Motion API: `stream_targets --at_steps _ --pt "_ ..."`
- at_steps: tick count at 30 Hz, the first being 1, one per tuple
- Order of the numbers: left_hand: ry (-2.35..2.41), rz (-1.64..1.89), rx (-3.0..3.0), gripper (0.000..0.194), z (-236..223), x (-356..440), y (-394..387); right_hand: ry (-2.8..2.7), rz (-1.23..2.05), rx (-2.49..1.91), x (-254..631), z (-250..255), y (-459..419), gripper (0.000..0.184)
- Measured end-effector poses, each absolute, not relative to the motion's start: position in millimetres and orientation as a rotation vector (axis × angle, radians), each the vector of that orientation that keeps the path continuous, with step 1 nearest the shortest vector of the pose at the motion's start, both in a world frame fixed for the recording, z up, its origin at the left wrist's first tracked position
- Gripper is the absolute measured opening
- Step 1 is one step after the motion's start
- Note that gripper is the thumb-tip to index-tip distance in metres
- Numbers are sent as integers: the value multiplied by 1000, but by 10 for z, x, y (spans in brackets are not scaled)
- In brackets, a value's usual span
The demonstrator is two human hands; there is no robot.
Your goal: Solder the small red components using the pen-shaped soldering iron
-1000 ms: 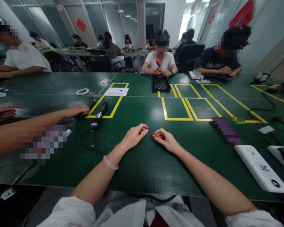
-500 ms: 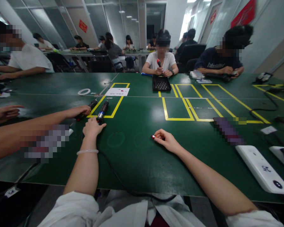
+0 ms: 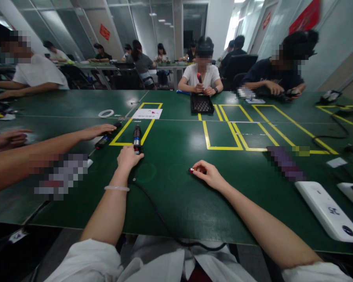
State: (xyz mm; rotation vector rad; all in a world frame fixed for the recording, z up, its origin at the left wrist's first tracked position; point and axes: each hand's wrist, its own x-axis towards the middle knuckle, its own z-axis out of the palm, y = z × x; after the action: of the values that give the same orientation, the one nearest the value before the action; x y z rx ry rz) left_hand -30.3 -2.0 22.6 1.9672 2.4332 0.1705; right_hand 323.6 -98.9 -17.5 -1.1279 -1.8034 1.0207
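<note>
My left hand point(image 3: 128, 158) is closed around the rear end of a corded electric screwdriver point(image 3: 137, 135), dark with a blue band. Its tip points away from me, over the yellow-taped outline point(image 3: 126, 144). A black cord point(image 3: 155, 209) runs from near my left wrist towards my lap. Over the bare green tabletop, my right hand point(image 3: 207, 172) pinches a small red and orange piece point(image 3: 191, 170) with a pale spot; most of it is hidden by the fingers, so its kind does not show.
On the left, a co-worker's hand point(image 3: 101, 131) reaches over a second dark tool point(image 3: 104, 141). A white paper point(image 3: 147, 114) and a white ring point(image 3: 106, 113) lie beyond. Across the table, a person works over a black tray point(image 3: 202, 110). A white power bank point(image 3: 331, 211) lies at right.
My left hand has shifted right with the electric screwdriver, which now points straighter ahead. The co-worker's fingers have opened and stretched out above the second tool. My right hand has barely moved.
</note>
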Motion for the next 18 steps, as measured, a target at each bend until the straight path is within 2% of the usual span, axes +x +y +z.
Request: stream_targets --at_steps 11,18 --pt "1944 337 2358 59 154 592 -369 -1742 998 -1108 3212 -211 -963 22" --pt "1555 419 2484 59 151 1073 -713 -1796 868 -1108 3218 -202 -975 15"
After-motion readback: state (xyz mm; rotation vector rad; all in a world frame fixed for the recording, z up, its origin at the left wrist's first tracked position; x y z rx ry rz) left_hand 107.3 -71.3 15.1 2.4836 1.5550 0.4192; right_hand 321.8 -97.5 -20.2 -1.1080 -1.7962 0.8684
